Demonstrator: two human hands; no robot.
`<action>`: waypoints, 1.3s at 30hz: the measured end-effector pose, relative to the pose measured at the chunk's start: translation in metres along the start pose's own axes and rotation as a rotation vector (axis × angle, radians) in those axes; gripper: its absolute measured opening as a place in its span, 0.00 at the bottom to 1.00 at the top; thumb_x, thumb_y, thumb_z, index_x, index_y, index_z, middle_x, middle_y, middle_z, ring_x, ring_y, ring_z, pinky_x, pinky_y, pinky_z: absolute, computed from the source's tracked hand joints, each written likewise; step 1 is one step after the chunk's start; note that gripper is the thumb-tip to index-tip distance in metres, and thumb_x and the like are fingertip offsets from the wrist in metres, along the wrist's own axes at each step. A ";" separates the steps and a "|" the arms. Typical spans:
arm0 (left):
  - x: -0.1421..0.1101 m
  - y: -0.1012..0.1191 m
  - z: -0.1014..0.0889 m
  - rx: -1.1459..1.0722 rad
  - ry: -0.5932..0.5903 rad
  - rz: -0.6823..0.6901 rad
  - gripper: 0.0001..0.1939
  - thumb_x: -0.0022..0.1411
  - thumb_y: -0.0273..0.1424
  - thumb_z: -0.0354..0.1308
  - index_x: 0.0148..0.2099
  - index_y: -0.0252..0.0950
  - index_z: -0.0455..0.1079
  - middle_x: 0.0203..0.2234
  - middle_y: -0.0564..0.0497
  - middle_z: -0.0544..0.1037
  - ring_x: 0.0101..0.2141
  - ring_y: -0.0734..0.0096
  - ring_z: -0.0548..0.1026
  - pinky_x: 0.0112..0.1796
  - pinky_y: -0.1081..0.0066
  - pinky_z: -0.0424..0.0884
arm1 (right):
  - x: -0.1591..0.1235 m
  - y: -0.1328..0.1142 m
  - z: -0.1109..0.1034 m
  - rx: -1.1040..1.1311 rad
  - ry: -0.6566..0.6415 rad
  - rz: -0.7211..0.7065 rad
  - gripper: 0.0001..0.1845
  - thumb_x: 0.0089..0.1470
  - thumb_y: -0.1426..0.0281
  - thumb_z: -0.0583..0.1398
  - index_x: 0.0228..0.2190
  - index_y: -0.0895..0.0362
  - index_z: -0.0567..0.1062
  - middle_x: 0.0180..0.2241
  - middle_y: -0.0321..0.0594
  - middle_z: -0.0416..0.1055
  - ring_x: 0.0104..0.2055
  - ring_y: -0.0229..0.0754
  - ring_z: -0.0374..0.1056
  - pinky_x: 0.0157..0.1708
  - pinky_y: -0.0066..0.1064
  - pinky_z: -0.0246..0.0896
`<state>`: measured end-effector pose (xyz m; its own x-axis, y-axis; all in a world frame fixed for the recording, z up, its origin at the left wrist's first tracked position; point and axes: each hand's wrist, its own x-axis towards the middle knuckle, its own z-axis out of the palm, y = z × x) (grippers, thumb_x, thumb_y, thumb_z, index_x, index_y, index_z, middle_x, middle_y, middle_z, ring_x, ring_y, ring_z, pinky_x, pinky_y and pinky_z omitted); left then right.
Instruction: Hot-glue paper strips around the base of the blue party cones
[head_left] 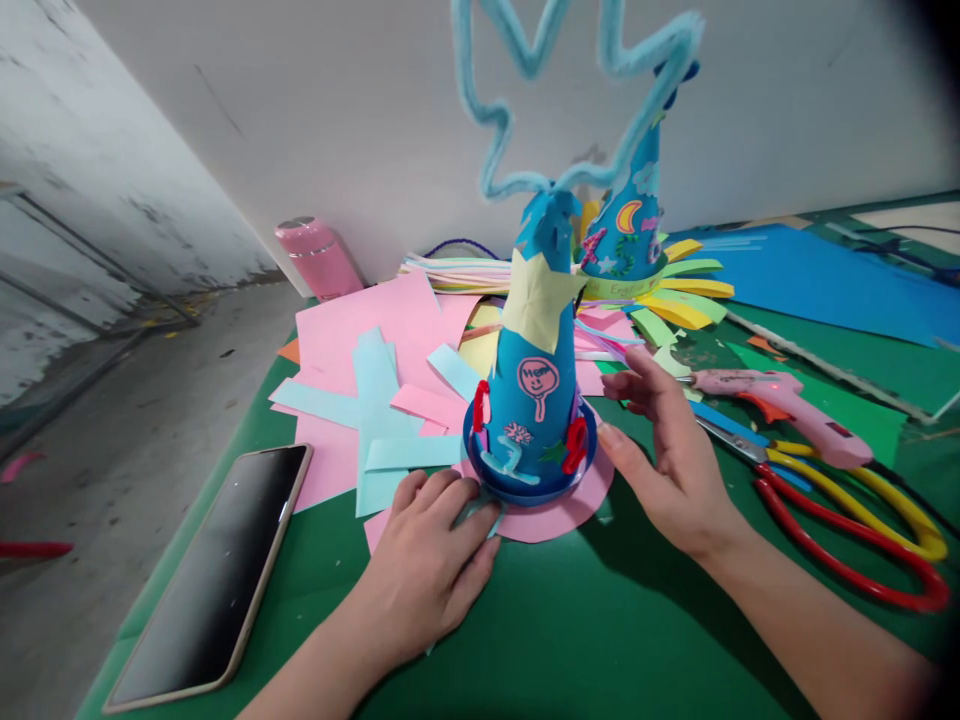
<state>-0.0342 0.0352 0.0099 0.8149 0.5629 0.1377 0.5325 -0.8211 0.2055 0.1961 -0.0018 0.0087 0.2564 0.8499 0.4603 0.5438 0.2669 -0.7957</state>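
Broadly, a green table [570,625] underlies everything, with a pink sheet [330,335] spread across its left part. The blue cone [551,440] stands upright between the hands, in a shallow blue base [525,492] above a pink disc [559,525]. A fuzzy light-blue outline [531,66] rises from its tip, and a second cone [619,238] stands behind.

A phone [214,575] lies on the left. The left hand [439,550] rests with bent fingers over a light-blue scrap [480,508] beside the base; whether it pinches it, I cannot tell. The right hand [667,455] is open and empty, its thumb near the rim. Scissors [759,462] and a glue gun [787,395] lie farther right.

The cone's decoration looks nearly complete: a pale star [536,305], a pink cutout [538,378] and small red pieces [575,446] are already on it. Loose light-blue strips [412,452] suggest some paper trim may be left to add.
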 end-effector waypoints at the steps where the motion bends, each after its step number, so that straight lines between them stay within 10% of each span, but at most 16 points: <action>1: 0.000 0.000 0.000 0.003 0.001 -0.003 0.12 0.59 0.30 0.45 0.42 0.40 0.67 0.35 0.47 0.70 0.39 0.59 0.64 0.40 0.57 0.58 | 0.000 0.001 0.000 0.005 0.001 0.002 0.33 0.49 0.69 0.57 0.55 0.54 0.51 0.49 0.45 0.59 0.50 0.45 0.58 0.48 0.40 0.55; 10: -0.002 0.002 -0.002 -0.005 0.029 0.004 0.12 0.59 0.30 0.46 0.43 0.40 0.66 0.35 0.47 0.70 0.39 0.60 0.65 0.40 0.57 0.58 | 0.006 -0.003 0.000 -0.016 0.002 -0.034 0.33 0.50 0.68 0.56 0.55 0.56 0.50 0.49 0.46 0.59 0.50 0.43 0.58 0.50 0.38 0.55; 19: -0.004 -0.006 -0.005 -0.019 0.261 -0.080 0.08 0.58 0.27 0.47 0.36 0.36 0.68 0.31 0.47 0.72 0.36 0.63 0.69 0.38 0.59 0.60 | 0.035 -0.027 0.021 -0.094 -0.160 -0.108 0.54 0.39 0.55 0.62 0.58 0.53 0.37 0.58 0.45 0.46 0.58 0.51 0.46 0.53 0.45 0.48; 39: -0.010 -0.030 -0.009 0.031 0.521 -0.399 0.09 0.58 0.29 0.47 0.33 0.34 0.68 0.29 0.47 0.74 0.32 0.64 0.71 0.34 0.63 0.65 | 0.034 -0.020 0.025 -0.154 -0.065 -0.121 0.54 0.38 0.56 0.63 0.58 0.56 0.39 0.55 0.52 0.52 0.54 0.54 0.55 0.47 0.46 0.54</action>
<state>-0.0607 0.0551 0.0108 0.3400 0.7902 0.5098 0.7838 -0.5377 0.3108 0.1740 0.0332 0.0310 0.1324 0.8446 0.5187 0.6843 0.3007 -0.6643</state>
